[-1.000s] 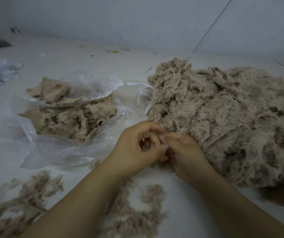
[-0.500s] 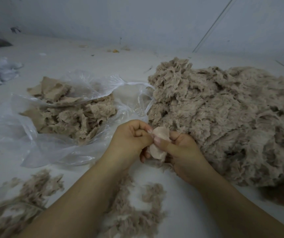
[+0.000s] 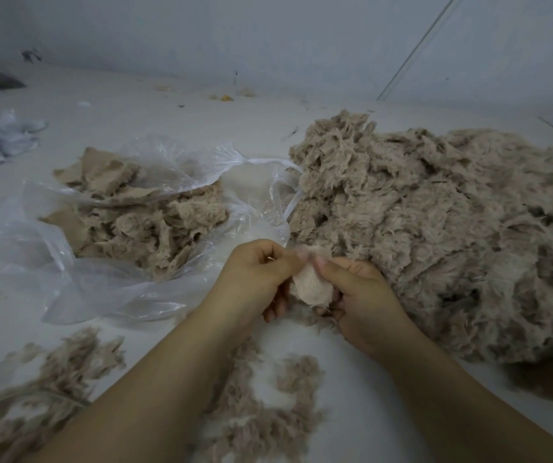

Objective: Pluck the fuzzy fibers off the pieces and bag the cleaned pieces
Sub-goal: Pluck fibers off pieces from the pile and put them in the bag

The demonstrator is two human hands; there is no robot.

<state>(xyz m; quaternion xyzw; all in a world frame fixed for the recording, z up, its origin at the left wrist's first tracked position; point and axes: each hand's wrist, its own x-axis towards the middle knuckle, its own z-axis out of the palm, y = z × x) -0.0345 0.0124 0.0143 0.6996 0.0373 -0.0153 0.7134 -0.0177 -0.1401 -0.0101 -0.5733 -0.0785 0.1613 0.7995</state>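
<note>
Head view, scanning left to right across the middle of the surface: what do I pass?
Clear plastic bag holding cleaned pieces → left hand → pale piece pinched between both hands → right hand → big pile of fuzzy pieces.

I see a pale cream piece (image 3: pixel 308 289), weave-textured. Right of it: greyish-tan fuzzy heap (image 3: pixel 452 228). Left: clear bag (image 3: pixel 78 279), beige pieces (image 3: pixel 145 225) inside. White floor (image 3: pixel 368 412).
</note>
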